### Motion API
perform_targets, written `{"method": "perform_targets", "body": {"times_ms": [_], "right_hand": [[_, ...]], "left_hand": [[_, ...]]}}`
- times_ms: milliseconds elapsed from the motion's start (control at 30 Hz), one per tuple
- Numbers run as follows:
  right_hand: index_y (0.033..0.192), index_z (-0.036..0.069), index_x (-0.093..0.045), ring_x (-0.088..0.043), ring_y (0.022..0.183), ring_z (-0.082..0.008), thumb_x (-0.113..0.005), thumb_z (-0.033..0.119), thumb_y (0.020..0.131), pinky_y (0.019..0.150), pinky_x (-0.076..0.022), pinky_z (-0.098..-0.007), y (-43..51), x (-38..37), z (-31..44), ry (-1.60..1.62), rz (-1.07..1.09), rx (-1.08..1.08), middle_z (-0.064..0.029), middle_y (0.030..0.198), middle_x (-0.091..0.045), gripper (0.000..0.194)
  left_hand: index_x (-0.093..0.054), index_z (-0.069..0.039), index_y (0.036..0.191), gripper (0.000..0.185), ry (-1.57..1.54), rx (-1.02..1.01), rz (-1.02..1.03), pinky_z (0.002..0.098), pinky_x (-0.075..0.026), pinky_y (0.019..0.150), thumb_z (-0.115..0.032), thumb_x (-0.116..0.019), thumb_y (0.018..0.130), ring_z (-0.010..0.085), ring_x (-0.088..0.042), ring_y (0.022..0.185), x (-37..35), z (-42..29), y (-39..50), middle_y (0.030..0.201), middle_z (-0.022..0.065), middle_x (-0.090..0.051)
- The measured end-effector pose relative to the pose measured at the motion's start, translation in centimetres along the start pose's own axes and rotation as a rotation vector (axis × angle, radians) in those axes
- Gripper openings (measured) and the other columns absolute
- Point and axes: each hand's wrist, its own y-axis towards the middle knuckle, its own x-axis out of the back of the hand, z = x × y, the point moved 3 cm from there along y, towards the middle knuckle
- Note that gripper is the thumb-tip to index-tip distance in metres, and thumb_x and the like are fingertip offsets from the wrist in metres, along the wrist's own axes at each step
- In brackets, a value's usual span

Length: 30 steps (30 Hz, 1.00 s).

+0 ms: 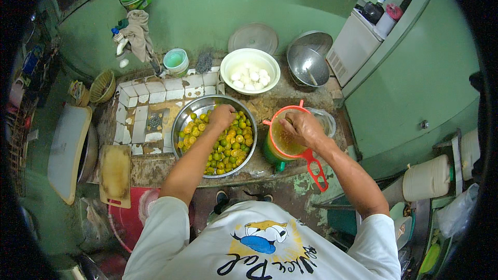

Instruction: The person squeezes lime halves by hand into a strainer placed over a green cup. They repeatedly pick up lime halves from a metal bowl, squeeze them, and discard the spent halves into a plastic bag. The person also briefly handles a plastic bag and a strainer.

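Note:
A wide steel basin (176,132) holds many small green and orange citrus fruits (229,149), several of them cut in half. My left hand (222,117) reaches in at the far side; its fingertips are hidden, so I cannot tell whether it grips one. Over an orange-red plastic strainer (318,173) my right hand (305,126) is curled into a wet fist around what looks like a small citrus piece, mostly covered by the fingers. The strainer rests across the top of a green pitcher (274,154), with cloudy yellowish liquid and seeds (286,142) inside it.
Behind the basin is a pale bowl (223,70) of peeled eggs in water. A steel wok (307,62) stands at back right, a tiled sink (140,124) with faucet (121,44) at left. A cutting board (115,171) overhangs the counter's front left. Clear plastic (325,120) lies beside the pitcher.

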Motion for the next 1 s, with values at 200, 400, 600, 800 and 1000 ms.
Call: {"method": "perform_targets", "body": {"times_ms": [200,400,600,800,1000], "right_hand": [[0.098,0.004,-0.070,-0.064,0.070,-0.0173,-0.059,0.023,0.094,0.063,-0.0519,-0.0354,-0.2,-1.0,-0.4,0.706,0.202,-0.286,-0.0064,0.088,-0.071,0.023],[0.113,0.010,-0.065,-0.053,0.060,-0.0069,-0.060,0.025,0.097,0.050,-0.0427,-0.0232,-1.2,0.6,0.1,1.199,0.292,-0.461,0.0024,0.084,-0.064,0.022],[0.113,0.011,-0.065,-0.052,0.063,-0.0055,-0.058,0.035,0.099,0.047,-0.0368,-0.0205,-0.5,0.4,-0.7,1.025,0.144,-0.443,0.0026,0.085,-0.058,0.028],[0.113,0.006,-0.068,-0.061,0.085,-0.0109,-0.060,0.041,0.098,0.075,-0.0500,-0.0286,0.4,0.6,-0.6,0.632,0.227,-0.330,-0.0024,0.100,-0.068,0.039],[0.114,0.002,-0.066,-0.060,0.090,-0.0138,-0.064,0.040,0.095,0.082,-0.0489,-0.0331,0.1,2.1,0.6,0.542,0.185,-0.156,-0.0070,0.098,-0.070,0.043]], "left_hand": [[-0.075,-0.006,0.094,0.020,0.484,-0.083,0.037,0.0461,-0.054,0.082,-0.008,-0.058,0.083,0.0350,-0.067,0.097,-2.6,-2.6,0.8,0.107,0.0184,-0.066],[-0.067,-0.005,0.096,0.021,0.079,-0.203,-0.114,0.0424,-0.053,0.079,-0.014,-0.072,0.078,0.0311,-0.065,0.092,0.0,-2.4,-2.1,0.097,0.0191,-0.067],[-0.069,-0.008,0.103,0.026,-0.686,-0.147,-0.284,0.0282,-0.044,0.060,-0.014,-0.078,0.080,0.0110,-0.051,0.065,5.1,-9.1,-7.4,0.076,0.0010,-0.060],[-0.065,-0.005,0.101,0.029,-0.522,-0.306,-0.264,0.0339,-0.049,0.062,-0.015,-0.079,0.077,0.0191,-0.060,0.065,5.8,-17.9,-10.7,0.074,0.0074,-0.064],[-0.065,-0.008,0.102,0.032,-0.500,-0.319,-0.298,0.0407,-0.052,0.076,-0.008,-0.075,0.072,0.0298,-0.066,0.087,5.1,-19.5,-10.4,0.090,0.0101,-0.069]]}}
